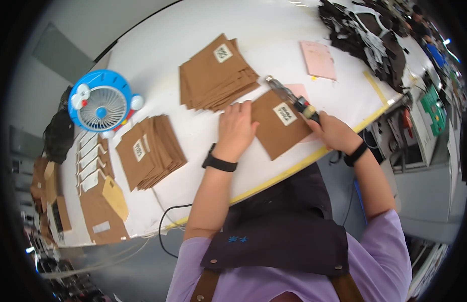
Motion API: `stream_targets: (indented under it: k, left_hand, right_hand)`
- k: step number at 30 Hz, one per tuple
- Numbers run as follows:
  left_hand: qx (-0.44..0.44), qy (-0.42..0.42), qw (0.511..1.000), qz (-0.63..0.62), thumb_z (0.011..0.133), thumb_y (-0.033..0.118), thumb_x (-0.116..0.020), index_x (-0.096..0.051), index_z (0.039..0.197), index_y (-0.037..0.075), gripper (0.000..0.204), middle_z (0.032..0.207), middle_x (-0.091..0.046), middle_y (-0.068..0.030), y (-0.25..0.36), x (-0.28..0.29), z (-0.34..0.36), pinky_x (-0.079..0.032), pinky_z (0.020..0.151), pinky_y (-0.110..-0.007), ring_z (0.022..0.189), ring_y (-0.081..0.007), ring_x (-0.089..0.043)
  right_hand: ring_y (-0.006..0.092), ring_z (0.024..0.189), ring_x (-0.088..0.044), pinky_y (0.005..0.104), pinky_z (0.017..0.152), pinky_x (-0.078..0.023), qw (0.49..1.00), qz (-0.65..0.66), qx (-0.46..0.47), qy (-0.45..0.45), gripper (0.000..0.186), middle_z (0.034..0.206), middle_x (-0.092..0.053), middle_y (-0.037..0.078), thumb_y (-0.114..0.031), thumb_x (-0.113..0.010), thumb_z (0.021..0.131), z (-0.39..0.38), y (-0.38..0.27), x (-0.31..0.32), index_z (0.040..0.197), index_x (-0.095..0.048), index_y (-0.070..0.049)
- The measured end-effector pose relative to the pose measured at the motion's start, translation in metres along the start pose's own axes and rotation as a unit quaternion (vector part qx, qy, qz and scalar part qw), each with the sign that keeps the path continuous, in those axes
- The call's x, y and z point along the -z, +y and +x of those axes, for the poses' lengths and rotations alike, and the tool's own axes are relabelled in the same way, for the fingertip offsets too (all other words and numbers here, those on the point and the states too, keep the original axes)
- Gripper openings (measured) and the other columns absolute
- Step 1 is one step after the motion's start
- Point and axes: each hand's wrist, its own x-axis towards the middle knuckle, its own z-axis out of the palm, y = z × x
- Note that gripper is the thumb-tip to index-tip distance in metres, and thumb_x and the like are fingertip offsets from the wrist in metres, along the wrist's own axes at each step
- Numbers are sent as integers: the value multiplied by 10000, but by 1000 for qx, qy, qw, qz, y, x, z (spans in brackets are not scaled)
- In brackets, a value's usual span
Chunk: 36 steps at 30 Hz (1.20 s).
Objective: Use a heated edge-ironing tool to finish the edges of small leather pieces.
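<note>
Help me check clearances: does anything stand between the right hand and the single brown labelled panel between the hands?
Yes: the handheld tool with a black-and-yellow handle, held in the right hand, runs along the upper right side of the brown labelled panel; whether they touch is unclear. Nothing else visible intervenes.

- Bright, even light falls on my white surface (278, 50), palest toward the top, where it almost washes out.
- Shadows beside the brown stack (205, 63) are faint and soft.
- A small lamp (447, 42) glares at the right rim.
- Black rings my view, and the lens bends straight edges.
- My left fingers (237, 108) look slightly soft; fine print on the label (284, 114) is smeared.
</note>
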Motion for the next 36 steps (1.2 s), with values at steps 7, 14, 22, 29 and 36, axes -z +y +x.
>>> stream_targets:
  k: [7,14,22,29,36]
  left_hand:
    - [24,-15,1000,3,799,174,-811,-605,1272,39,534,1204,-642,-161,-11,8,-10,-482,922,-459,1110,-366,-583]
    - [36,-25,999,2,804,182,-817,-592,1284,37,550,1227,-642,-170,-10,7,-4,-477,969,-450,1152,-371,-577]
    - [45,-3,999,-25,759,165,-835,-588,1219,1,548,1152,-650,-211,-14,6,-6,-469,955,-478,1113,-403,-580]
    - [60,4,997,-45,866,40,-674,-624,999,29,143,956,-632,-197,-12,-8,-6,-508,838,-474,962,-392,-615]
    - [157,33,977,-140,890,102,-705,-582,1060,-26,245,1151,-612,-221,-22,2,-6,-521,820,-438,961,-366,-642]
  right_hand:
    - [457,752,-653,527,684,-513,998,-47,-23,-18,424,774,-656,260,-399,-533,1035,-92,9,1,1003,-529,24]
    - [440,731,-653,506,668,-511,995,-20,-65,-75,437,744,-645,251,-405,-517,1046,-114,4,21,1001,-524,30]
    - [306,513,-658,422,573,-536,999,18,-18,-35,487,663,-647,214,-394,-500,1060,-8,-18,11,937,-550,74]
    - [129,409,-490,290,407,-398,946,320,-33,-49,428,585,-507,21,-404,-528,1060,-1,10,-18,883,-513,-15]
    - [109,390,-443,278,390,-361,935,354,-32,6,413,565,-484,8,-390,-530,1064,-4,9,-32,845,-500,-41]
